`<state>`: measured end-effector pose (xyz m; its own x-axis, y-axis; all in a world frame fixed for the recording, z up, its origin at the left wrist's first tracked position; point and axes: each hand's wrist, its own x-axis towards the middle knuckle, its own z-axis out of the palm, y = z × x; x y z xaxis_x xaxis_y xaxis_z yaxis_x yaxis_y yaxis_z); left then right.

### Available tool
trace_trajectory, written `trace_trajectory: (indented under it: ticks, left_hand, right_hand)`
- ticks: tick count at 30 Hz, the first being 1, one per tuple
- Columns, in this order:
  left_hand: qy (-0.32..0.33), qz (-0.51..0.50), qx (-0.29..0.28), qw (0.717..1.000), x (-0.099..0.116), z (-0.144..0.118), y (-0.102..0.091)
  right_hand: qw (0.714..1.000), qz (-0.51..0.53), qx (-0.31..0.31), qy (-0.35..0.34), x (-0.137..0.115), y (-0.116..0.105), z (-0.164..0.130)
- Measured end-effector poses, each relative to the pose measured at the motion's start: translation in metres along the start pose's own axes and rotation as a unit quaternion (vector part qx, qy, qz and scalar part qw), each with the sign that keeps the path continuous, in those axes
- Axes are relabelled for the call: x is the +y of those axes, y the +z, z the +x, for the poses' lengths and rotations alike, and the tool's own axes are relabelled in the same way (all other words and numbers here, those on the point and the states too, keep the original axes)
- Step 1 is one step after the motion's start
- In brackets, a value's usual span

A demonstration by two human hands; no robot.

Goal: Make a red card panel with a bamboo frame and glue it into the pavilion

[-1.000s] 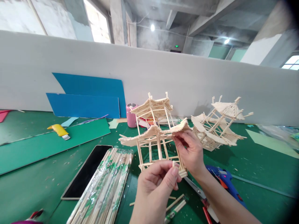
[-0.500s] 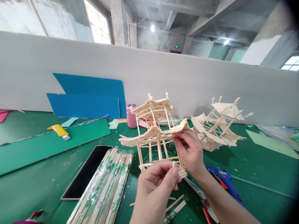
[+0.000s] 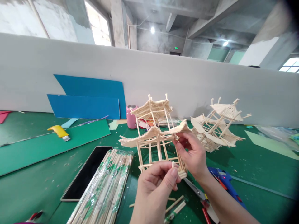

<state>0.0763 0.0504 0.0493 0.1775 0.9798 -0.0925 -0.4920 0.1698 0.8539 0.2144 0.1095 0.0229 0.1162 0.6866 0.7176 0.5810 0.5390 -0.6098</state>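
A two-tiered pavilion model [image 3: 154,130] made of thin wooden sticks is held up above the green table. My right hand [image 3: 192,155] grips it at the edge of its lower roof and one corner post. My left hand [image 3: 155,183] pinches a short wooden stick piece [image 3: 173,164] against the model's bottom frame near the front corner. A second, similar stick pavilion [image 3: 218,124] lies tilted on the table behind my right hand.
A wrapped bundle of sticks [image 3: 105,189] and a dark tablet [image 3: 86,172] lie at the left front. A blue glue gun [image 3: 224,183], scissors [image 3: 201,199], a yellow knife [image 3: 59,132], a pink cup [image 3: 131,116] and blue boards [image 3: 86,99] against the white wall surround the spot.
Hardly anything has moved; both hands keep the same hold on the model, and the view has shifted slightly.
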Motion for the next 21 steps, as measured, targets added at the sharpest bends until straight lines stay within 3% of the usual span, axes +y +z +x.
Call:
trace_trajectory:
  ticks: [21]
  left_hand:
    - [-0.002,-0.007,0.001,1.0,0.0005,0.0,0.0002]
  right_hand:
    - [1.0,-0.027,-0.006,-0.009,-0.0079,0.0056,0.0065]
